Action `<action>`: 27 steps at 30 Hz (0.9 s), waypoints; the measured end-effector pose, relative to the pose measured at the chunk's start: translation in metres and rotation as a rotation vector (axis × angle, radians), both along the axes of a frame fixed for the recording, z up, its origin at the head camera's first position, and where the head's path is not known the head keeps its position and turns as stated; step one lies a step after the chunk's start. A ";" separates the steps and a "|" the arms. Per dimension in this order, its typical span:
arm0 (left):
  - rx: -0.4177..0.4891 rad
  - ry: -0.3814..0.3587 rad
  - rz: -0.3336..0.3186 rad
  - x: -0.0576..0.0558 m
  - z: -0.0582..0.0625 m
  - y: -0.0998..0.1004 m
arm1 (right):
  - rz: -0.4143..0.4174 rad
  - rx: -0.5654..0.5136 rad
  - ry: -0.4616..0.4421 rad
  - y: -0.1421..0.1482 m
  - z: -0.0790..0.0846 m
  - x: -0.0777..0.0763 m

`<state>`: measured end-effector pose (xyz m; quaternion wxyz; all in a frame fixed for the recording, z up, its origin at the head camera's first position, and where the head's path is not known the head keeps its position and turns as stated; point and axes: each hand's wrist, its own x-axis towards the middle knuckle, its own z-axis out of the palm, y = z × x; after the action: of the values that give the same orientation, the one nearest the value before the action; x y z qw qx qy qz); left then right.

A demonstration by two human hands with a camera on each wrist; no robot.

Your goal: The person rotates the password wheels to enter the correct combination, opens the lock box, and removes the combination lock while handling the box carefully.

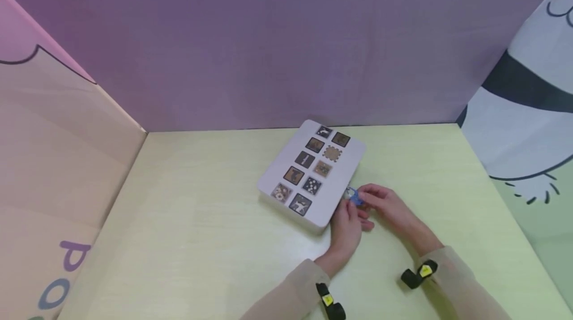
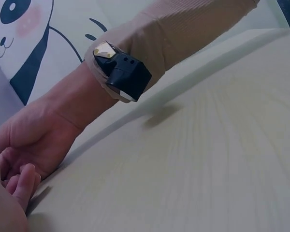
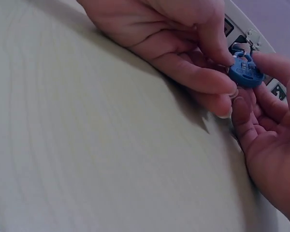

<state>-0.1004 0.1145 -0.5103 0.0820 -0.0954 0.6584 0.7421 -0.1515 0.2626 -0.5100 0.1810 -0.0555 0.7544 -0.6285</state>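
Observation:
A small blue combination padlock (image 3: 246, 72) hangs by its shackle from a metal hasp (image 3: 253, 37) on the side of a white box (image 1: 286, 165). My left hand (image 1: 346, 228) is close against the box's right side and holds the padlock, with its thumb at the lock's edge. From the right, my right hand (image 1: 396, 210) pinches the padlock's other side. Both hands (image 3: 174, 43) meet around the lock in the right wrist view. The left wrist view shows my right hand (image 2: 38, 135) near the table, but the padlock is out of sight there.
Square pictures (image 1: 312, 185) cover the box lid, and the box lies at an angle on the pale wooden table (image 1: 192, 210). A purple curtain (image 1: 268, 51) stands behind the table. Printed panels (image 1: 528, 141) flank both sides.

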 end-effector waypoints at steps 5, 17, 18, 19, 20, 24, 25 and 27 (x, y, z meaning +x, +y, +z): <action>0.025 0.054 0.003 0.002 -0.004 0.000 | 0.117 0.047 0.073 0.001 -0.002 0.000; -0.005 0.108 -0.008 0.002 -0.007 -0.002 | 0.156 -0.001 0.101 -0.002 -0.001 0.001; -0.007 0.111 -0.007 0.002 -0.008 -0.002 | 0.152 0.001 0.098 -0.002 -0.001 0.001; -0.008 0.114 -0.008 0.001 -0.008 -0.002 | 0.146 0.002 0.096 -0.002 0.000 0.001; -0.011 0.116 -0.010 0.001 -0.008 -0.002 | 0.142 0.003 0.094 -0.002 0.000 0.001; -0.014 0.114 -0.014 0.001 -0.009 -0.001 | 0.129 0.014 0.092 -0.003 0.001 0.001; -0.012 0.112 -0.014 0.001 -0.009 -0.001 | 0.126 0.015 0.092 -0.003 0.001 0.002; -0.007 0.108 -0.014 0.001 -0.009 -0.001 | 0.122 0.020 0.091 -0.003 0.001 0.002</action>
<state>-0.0995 0.1136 -0.5191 0.0512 -0.0506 0.6651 0.7432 -0.1497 0.2597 -0.5088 0.1849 -0.1283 0.7632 -0.6057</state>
